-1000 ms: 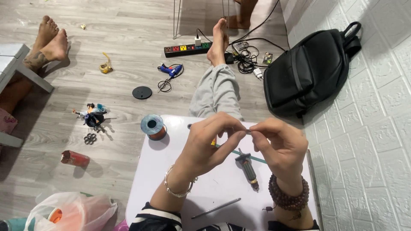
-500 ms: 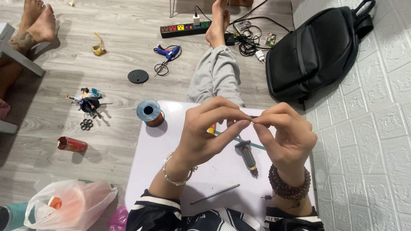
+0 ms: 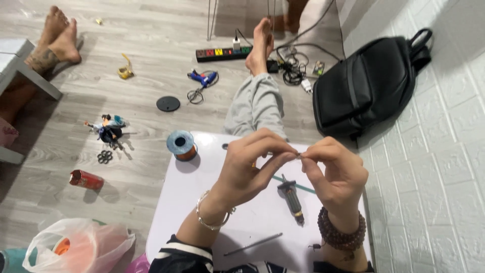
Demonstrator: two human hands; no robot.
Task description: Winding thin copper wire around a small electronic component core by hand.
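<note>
A very fine wire (image 3: pixel 299 156) (barely visible, so its length cannot be told) is pinched between the fingertips of the left hand (image 3: pixel 251 167) and the right hand (image 3: pixel 336 174), which are held together above the white board (image 3: pixel 202 202). Just beneath them, a small motor rotor (image 3: pixel 292 198) is laid on the board, and a spool of copper wire (image 3: pixel 181 145) is set at its far left corner.

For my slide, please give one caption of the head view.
Both hands, left hand and right hand, pinch something tiny above a white board.

Grey wood-plank floor (image 3: pixel 151 65), white brick-pattern wall (image 3: pixel 444 167), white table (image 3: pixel 182 202)
</note>
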